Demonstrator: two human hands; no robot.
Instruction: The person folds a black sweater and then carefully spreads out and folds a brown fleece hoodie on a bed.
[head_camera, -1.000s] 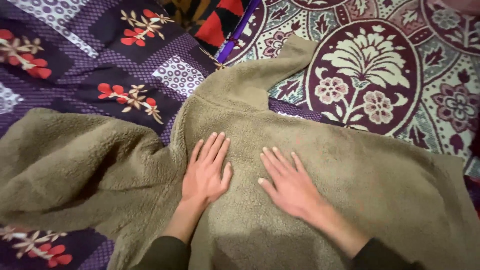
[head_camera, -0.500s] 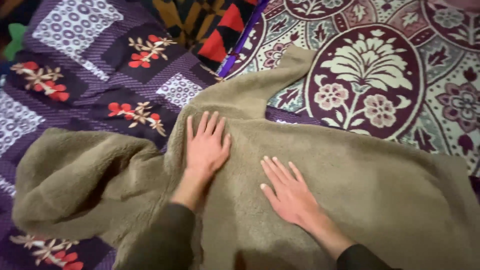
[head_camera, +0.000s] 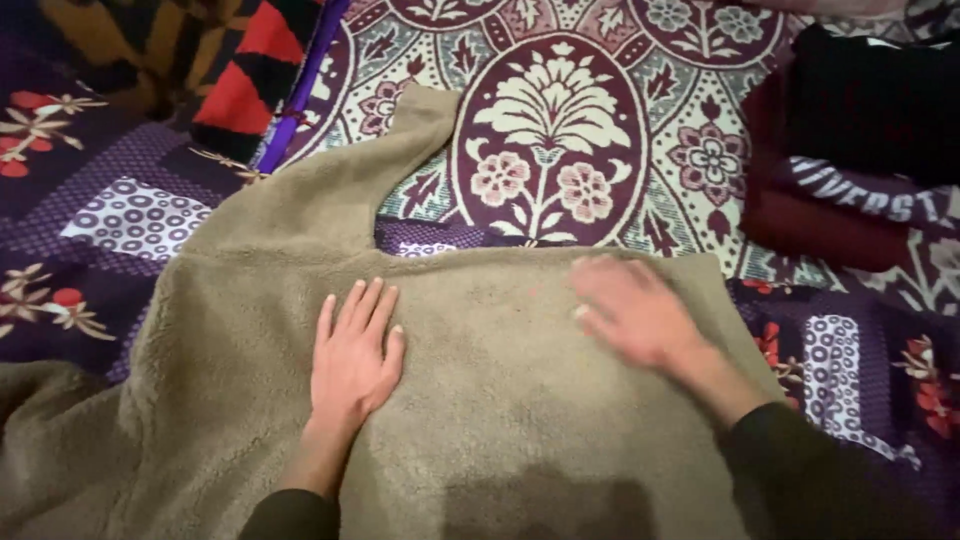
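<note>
A bed spread with patterned covers, a fleece garment laid out across the middle of the frame.

The purple patchwork quilt (head_camera: 120, 215) fills the left side, and a maroon and cream floral blanket (head_camera: 560, 130) runs along the top centre. The olive fleece garment (head_camera: 500, 400) lies flat over both, one sleeve reaching up toward the upper left. The left hand (head_camera: 352, 362) rests palm down on the fleece at centre left, fingers straight and close together, gripping nothing. The right hand (head_camera: 632, 312) is blurred, open and flat on the garment's upper right edge. Folded dark clothes (head_camera: 860, 150) sit in the upper right corner, apart from the fleece.
</note>
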